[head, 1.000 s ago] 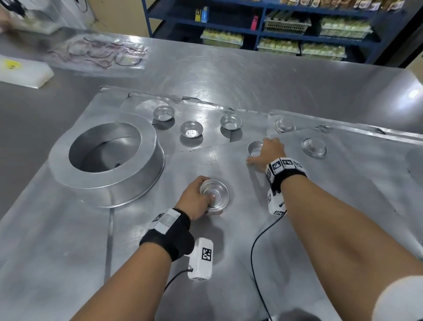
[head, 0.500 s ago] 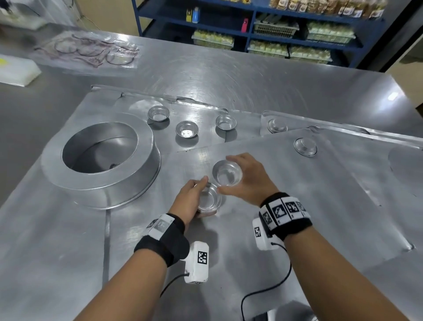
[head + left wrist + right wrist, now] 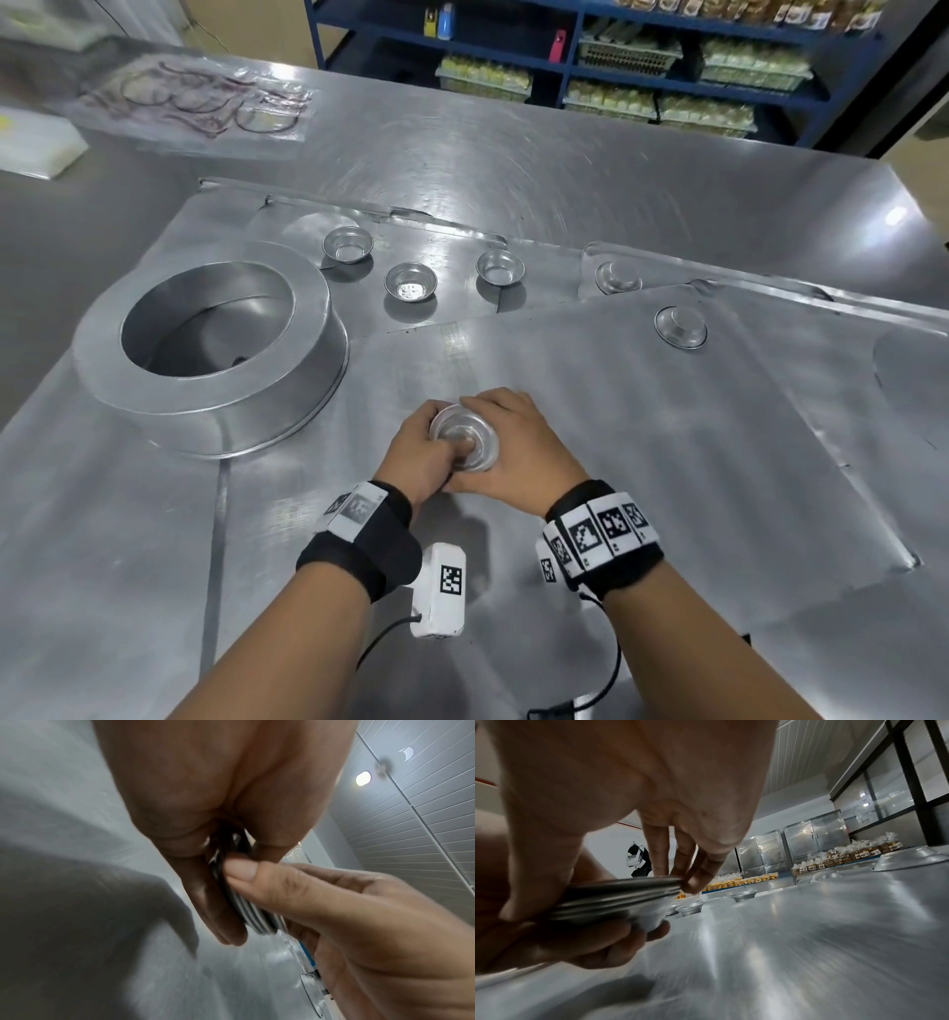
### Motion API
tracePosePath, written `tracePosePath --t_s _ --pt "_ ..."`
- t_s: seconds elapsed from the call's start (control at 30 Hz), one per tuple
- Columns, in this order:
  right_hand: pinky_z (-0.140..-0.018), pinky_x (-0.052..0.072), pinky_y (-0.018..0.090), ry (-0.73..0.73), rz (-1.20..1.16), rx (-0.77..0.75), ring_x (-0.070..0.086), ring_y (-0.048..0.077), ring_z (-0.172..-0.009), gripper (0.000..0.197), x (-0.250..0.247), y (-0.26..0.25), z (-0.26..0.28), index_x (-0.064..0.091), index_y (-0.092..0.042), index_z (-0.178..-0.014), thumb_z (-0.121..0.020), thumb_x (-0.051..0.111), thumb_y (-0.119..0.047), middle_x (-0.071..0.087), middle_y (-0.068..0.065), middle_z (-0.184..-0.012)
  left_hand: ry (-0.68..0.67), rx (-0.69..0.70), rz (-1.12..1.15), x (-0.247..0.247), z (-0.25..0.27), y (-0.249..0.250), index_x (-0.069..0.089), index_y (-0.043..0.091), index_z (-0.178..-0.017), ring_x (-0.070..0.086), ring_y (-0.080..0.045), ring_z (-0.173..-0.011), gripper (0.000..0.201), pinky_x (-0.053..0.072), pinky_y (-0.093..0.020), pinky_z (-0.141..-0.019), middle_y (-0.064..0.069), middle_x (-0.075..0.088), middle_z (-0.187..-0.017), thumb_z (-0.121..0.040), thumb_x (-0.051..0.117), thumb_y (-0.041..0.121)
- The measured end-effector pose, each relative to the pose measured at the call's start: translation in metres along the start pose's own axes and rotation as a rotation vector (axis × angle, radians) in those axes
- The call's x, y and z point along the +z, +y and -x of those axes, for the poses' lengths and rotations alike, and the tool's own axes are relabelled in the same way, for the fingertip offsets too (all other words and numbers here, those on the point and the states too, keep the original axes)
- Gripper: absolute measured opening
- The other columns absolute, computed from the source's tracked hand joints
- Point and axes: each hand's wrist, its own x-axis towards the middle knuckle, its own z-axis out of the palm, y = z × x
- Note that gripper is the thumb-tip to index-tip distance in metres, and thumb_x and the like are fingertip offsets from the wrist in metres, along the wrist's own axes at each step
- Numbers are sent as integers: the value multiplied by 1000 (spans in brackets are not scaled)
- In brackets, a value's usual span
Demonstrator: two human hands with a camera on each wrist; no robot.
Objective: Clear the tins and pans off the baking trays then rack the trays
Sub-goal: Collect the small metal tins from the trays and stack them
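Note:
My two hands meet over the near baking tray (image 3: pixel 642 437) around a nested stack of small tins (image 3: pixel 464 442). The left hand (image 3: pixel 418 455) cups the stack from below and the side, its fingers under the bottom tin (image 3: pixel 641 919). From the right, the right hand (image 3: pixel 513 447) pinches the rims, with its thumb (image 3: pixel 243 872) on the edges (image 3: pixel 246 910) and its fingers (image 3: pixel 693 880) on the far rim. Three upright small tins (image 3: pixel 411 281) stand on the far tray (image 3: pixel 462 241). Two upturned tins (image 3: pixel 680 328) lie to the right.
A large round ring pan (image 3: pixel 205 349) sits upside down on the left tray (image 3: pixel 102 514). The trays overlap on a steel table (image 3: pixel 513 154). A plastic bag with rings (image 3: pixel 205 103) and a white box (image 3: pixel 36 144) lie far left. Blue shelves (image 3: pixel 616 61) stand behind.
The right hand lifted a small tin from the tray, brought it back to the left hand's tin and nested it there. Both hands now hold the stack.

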Motion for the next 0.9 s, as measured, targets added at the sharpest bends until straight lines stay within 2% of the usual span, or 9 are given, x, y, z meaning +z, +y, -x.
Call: tracePosePath --t_s 0.13,0.2,0.27,0.4,0.47,0.6,0.73,0.83,0.9 --pt "-102 30 20 -129 -13 -7 38 10 -121 106 -17 19 1 43 -26 -145 -53 94 -42 46 -8 -134 10 0 -25 6 -2 0 64 15 -105 70 -35 -93 30 59 -56 -86 -19 72 -101 -86 65 -8" --pt "-105 31 23 -152 50 36 36 13 -126 104 -28 40 -5 41 -24 -147 -57 93 -35 44 -5 -138 11 -14 0 10 -4 -1 64 14 -107 69 -38 -93 30 63 -48 -72 -17 70 -101 -87 65 -9" --pt "-110 31 30 -154 138 121 35 20 -132 95 -41 64 -16 41 -22 -148 -66 88 -33 43 2 -142 12 -45 53 14 -4 0 62 9 -111 66 -34 -86 30 61 -37 -57 -17 66 -102 -90 62 -12" --pt "-111 35 35 9 245 267 44 30 -129 68 -71 115 -42 51 -17 -140 -80 76 -34 50 11 -134 -4 -71 101 22 -8 -2 62 10 -109 66 -38 -91 32 62 -56 -72 -24 64 -111 -89 61 -15" --pt "-112 30 35 64 383 316 44 32 -128 61 -89 137 -56 54 -15 -138 -83 71 -35 51 14 -134 3 -66 93 23 -10 -2 63 11 -110 67 -41 -95 33 60 -61 -77 -26 65 -114 -89 62 -15" --pt "-106 34 40 221 604 487 39 36 -124 62 -118 179 -75 54 -11 -132 -80 66 -41 49 17 -134 22 -74 99 24 -13 -6 62 12 -112 66 -47 -104 36 58 -64 -80 -26 65 -115 -87 63 -15" --pt "-104 38 45 323 520 683 30 38 -131 69 -135 211 -82 45 -7 -133 -75 66 -38 36 20 -141 23 -67 114 23 -12 -7 61 11 -110 67 -43 -97 35 57 -66 -81 -24 65 -112 -88 62 -16" --pt "-112 27 45 351 452 799 24 38 -138 78 -140 227 -87 33 -5 -143 -81 65 -42 27 23 -150 24 -66 112 20 -10 -8 62 11 -108 68 -43 -97 33 57 -65 -81 -24 65 -110 -89 61 -15" --pt "-111 24 42 365 422 819 29 38 -136 72 -140 232 -89 37 0 -140 -86 59 -42 34 25 -146 33 -63 105 19 -8 -8 62 11 -109 67 -47 -103 33 58 -65 -81 -25 65 -112 -88 62 -14"
